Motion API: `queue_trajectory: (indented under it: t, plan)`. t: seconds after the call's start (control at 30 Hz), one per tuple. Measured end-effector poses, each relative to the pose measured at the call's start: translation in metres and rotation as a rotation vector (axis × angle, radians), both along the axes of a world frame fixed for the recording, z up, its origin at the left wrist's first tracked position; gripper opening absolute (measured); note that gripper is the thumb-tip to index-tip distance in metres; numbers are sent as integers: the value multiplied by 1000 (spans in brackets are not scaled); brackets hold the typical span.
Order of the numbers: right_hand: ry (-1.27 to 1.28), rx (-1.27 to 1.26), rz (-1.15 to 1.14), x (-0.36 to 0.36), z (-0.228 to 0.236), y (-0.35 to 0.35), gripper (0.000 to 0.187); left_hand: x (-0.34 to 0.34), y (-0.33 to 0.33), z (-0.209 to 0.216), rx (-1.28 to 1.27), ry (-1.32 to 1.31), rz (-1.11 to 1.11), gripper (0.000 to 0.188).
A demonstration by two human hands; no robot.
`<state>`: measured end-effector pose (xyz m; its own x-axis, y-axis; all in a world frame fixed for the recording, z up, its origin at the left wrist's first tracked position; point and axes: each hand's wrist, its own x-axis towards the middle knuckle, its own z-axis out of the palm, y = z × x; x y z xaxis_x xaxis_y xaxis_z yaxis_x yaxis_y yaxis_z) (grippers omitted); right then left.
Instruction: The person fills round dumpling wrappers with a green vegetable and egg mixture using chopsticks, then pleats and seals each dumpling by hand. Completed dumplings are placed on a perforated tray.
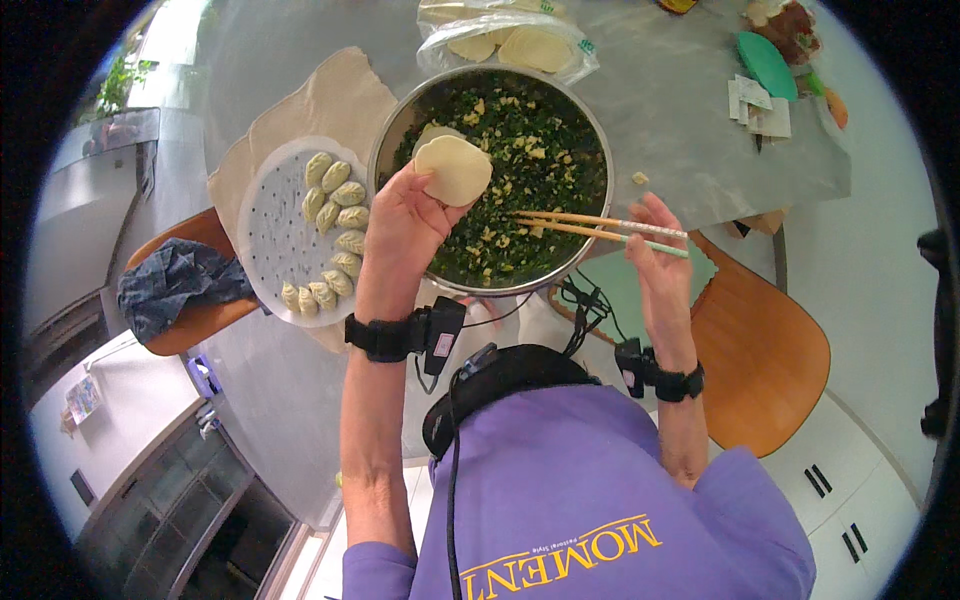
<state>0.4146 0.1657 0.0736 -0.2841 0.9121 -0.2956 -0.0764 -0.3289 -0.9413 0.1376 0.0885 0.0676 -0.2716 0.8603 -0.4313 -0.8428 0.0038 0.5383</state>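
Observation:
A round, pale dumpling wrapper [455, 172] rests on the fingers of my left hand [405, 222], over the left part of a large steel bowl [600, 130]. Chopped green filling [510, 130] with yellow bits fills the bowl. My right hand [660, 262], at the bowl's right side, grips a pair of chopsticks [600, 226] whose tips reach into the filling. Left of the bowl, several pleated green dumplings [340, 215] sit along the right side of a white perforated round tray [275, 225].
Beyond the bowl lies a clear plastic bag [570, 45] with more wrappers. A beige cloth [320, 95] spreads under the tray. Wooden chairs [765, 345] stand right and left, the left one with a denim garment [180, 285]. A green lid-like piece [767, 65] and paper packets [755, 105] are far right.

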Motion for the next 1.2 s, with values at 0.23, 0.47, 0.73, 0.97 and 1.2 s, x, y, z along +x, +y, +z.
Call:
queue_trajectory:
  t: [0.23, 0.47, 0.73, 0.97, 1.2]
  plan:
    - [-339, 227, 197, -43, 20, 9, 22, 4, -23, 1, 46, -148, 18, 44]
    - [-366, 236, 219, -50, 19, 5, 17, 10, -35, -4, 44, -124, 12, 47]
    - [-322, 233, 118, -34, 52, 1, 17, 7, -37, -9, -86, 145, -13, 39]
    - [-307, 219, 335, -34, 46, -6, 14, 6, -21, -11, -322, 1308, -192, 26]
    - [-464, 310, 187, -8, 68, 13, 13, 26, -17, -15, -366, 1977, -384, 16]
